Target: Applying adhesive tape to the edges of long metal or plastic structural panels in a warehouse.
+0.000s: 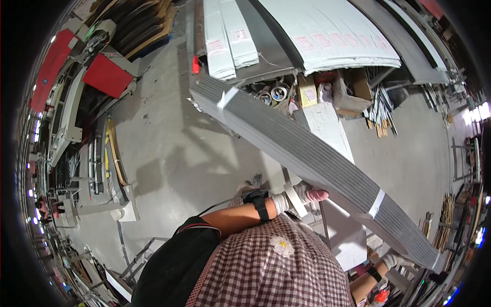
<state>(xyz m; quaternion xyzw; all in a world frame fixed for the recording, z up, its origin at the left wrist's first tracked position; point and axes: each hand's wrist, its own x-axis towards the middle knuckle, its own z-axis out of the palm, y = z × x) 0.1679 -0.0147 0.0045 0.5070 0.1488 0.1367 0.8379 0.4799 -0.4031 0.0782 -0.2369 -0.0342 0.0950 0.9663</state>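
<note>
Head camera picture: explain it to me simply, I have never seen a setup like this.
There is no robot here, only a person working with two hands. A camera worn on the head looks down, and its fisheye lens bends straight edges toward the rim. The checked garment at the bottom is the wearer's own. Both hands are at a long bundle of grey strips with two white bands: the left hand at its near edge, the right hand by its lower right end. Their fingers are partly hidden. A white ring is at the left wrist. At the top, white packs lie on a grey table.
</note>
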